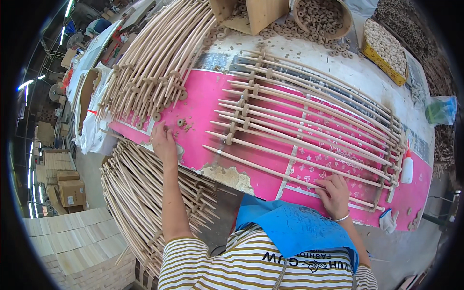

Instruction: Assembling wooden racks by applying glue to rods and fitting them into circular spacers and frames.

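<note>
right hand (333, 193) at the near edge of the pink board (208, 96), fingers curled down on the nearest wooden rod (270, 169), left hand (163, 142) on the board's left edge, fingertips pinching at loose wooden rings (182, 124), rod frame (314, 125) across the board, basket of rings (321, 17) beyond it

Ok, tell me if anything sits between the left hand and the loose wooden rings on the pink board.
Nothing visible does. The left hand already has its fingertips at the loose wooden rings on the pink board; only bare board lies between them.
</note>
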A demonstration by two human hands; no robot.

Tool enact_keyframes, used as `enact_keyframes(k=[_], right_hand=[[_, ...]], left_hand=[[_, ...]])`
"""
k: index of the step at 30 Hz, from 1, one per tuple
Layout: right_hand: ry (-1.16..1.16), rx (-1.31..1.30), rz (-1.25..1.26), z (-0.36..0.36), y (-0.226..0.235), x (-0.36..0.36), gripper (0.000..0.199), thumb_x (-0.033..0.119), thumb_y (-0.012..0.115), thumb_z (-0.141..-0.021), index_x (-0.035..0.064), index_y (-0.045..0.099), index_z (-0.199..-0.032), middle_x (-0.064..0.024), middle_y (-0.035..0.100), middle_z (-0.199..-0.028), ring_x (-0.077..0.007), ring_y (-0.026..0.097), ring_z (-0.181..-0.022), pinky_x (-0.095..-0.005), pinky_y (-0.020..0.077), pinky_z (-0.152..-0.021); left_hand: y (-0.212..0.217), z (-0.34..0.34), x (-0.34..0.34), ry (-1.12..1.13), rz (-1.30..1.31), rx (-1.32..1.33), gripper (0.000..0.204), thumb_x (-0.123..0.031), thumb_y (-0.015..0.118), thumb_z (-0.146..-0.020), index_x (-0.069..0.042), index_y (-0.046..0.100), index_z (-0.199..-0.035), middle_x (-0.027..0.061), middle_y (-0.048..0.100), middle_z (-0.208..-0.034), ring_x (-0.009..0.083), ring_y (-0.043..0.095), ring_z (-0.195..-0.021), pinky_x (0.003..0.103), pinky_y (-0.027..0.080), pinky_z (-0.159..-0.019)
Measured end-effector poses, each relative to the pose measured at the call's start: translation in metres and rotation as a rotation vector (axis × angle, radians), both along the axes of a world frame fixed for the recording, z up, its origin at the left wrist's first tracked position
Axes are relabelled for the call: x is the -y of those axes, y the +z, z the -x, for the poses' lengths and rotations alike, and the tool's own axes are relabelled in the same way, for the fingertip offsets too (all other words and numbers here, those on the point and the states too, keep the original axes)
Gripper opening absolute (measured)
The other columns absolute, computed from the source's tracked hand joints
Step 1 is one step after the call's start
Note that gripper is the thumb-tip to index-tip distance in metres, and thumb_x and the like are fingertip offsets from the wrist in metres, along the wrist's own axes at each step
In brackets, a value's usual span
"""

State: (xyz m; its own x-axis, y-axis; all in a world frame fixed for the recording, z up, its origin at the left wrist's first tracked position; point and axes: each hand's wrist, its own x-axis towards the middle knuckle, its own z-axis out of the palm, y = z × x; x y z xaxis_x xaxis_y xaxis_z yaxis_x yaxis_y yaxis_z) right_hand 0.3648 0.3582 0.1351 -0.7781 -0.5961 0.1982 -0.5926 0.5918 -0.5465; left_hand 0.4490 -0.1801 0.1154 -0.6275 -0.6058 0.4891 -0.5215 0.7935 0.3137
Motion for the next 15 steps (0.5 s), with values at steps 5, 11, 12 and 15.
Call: enact_keyframes(k=[5, 11, 12, 15], right_hand=[[-0.002, -0.025, 0.004, -0.006, 0.001, 0.003, 0.02, 0.01, 0.08, -0.079, 0.0058, 0.071, -0.096, -0.0085, 0.063, -0.088, -0.0295, 0.059, -0.086, -0.0417, 0.0474, -0.075], [-0.067, 0.116, 0.106, -0.012, 0.004, 0.003, 0.015, 0.007, 0.079, -0.082, 0.004, 0.07, -0.093, -0.0113, 0.064, -0.088, -0.0302, 0.064, -0.079, -0.0405, 0.0512, -0.067], [-0.05, 0.1, 0.103, -0.011, 0.007, 0.003, 0.014, 0.006, 0.079, -0.083, 0.0036, 0.07, -0.094, -0.0115, 0.064, -0.088, -0.0301, 0.065, -0.079, -0.0402, 0.0518, -0.066], [-0.024, 0.085, 0.111, -0.011, 0.01, 0.001, 0.014, 0.005, 0.078, -0.083, 0.0032, 0.07, -0.094, -0.0118, 0.064, -0.089, -0.0299, 0.066, -0.079, -0.0397, 0.0524, -0.066]], left_hand=[[0.02, -0.003, -0.034, -0.077, -0.244, -0.076, 0.04, 0.0, 0.067, -0.091, -0.003, 0.066, -0.13, 0.0108, 0.069, -0.113, 0.026, 0.064, -0.102, 0.037, 0.051, -0.092], [0.025, -0.019, -0.049, -0.204, -1.277, -0.369, 0.035, -0.009, 0.064, -0.101, -0.004, 0.065, -0.136, 0.0005, 0.07, -0.117, 0.0099, 0.064, -0.101, 0.028, 0.052, -0.089], [0.024, -0.019, -0.052, -0.172, -1.325, -0.341, 0.036, -0.012, 0.064, -0.103, -0.004, 0.063, -0.138, 0.0018, 0.07, -0.119, 0.0107, 0.065, -0.103, 0.028, 0.054, -0.09], [0.018, -0.023, -0.058, -0.13, -1.384, -0.324, 0.037, -0.019, 0.063, -0.106, -0.004, 0.062, -0.14, 0.0033, 0.071, -0.119, 0.0116, 0.068, -0.103, 0.029, 0.056, -0.092]])
